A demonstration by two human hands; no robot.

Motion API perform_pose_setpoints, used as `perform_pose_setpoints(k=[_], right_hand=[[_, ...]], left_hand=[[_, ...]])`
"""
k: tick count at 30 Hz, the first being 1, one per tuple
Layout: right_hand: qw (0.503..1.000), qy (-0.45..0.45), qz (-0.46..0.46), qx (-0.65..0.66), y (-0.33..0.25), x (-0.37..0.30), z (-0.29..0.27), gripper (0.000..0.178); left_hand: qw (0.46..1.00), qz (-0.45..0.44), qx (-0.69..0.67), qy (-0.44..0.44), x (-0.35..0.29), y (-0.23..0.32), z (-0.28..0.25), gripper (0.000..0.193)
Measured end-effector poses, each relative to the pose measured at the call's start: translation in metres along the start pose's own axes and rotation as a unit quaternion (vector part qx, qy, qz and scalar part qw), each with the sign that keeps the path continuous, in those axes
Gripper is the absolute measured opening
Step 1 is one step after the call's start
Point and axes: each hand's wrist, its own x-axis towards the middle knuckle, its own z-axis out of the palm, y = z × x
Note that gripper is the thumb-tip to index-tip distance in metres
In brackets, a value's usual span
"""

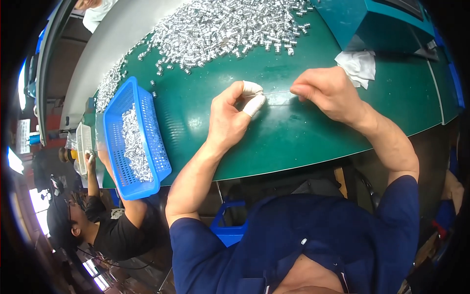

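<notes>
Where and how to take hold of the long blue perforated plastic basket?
Probably by both short-end rims, from above: the basket is long and open-topped, its rim stays clear of the small silver metal fittings inside, and that load suggests supporting both ends.

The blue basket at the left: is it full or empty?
Neither, only partly filled: inside the blue basket, small silvery pieces lie with bare blue mesh showing beside them.

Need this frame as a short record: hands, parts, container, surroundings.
Left hand: white covers on thumb and finger; anything between them too small to tell
Right hand: pinches thin rod reaching toward left fingertips
Parts: loose silver fittings, far side of green tabletop
Container: blue basket, silver pieces inside
Surroundings: crumpled white cloth; co-worker, left
</notes>
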Motion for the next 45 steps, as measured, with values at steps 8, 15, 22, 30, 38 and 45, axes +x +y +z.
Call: perform_pose_setpoints(k=[8,15,22,30,38,45], right_hand=[[0.997,0.027,0.031,0.064,0.000,0.006,0.001,0.016],[0.929,-0.100,0.255,0.247,-0.012,0.005,0.004,0.024],[0.984,-0.001,0.075,0.158,-0.005,0.007,0.003,0.017],[0.868,-0.126,0.345,0.335,-0.002,0.007,0.001,0.020],[0.981,0.064,-0.156,-0.094,0.006,0.005,0.002,0.013],[0.830,-0.140,0.369,0.394,-0.001,0.006,-0.003,0.018]], left_hand=[[0.999,0.033,-0.032,0.011,0.001,0.001,0.000,0.016],[0.991,0.119,0.058,0.030,0.001,-0.002,-0.001,0.015],[0.998,0.062,0.014,0.018,-0.002,0.005,0.001,0.016],[0.988,0.123,0.094,0.016,0.000,0.000,-0.004,0.015],[0.988,-0.037,-0.148,0.019,0.001,0.003,0.000,0.016],[0.962,0.217,0.162,0.044,0.001,0.008,-0.001,0.015]])
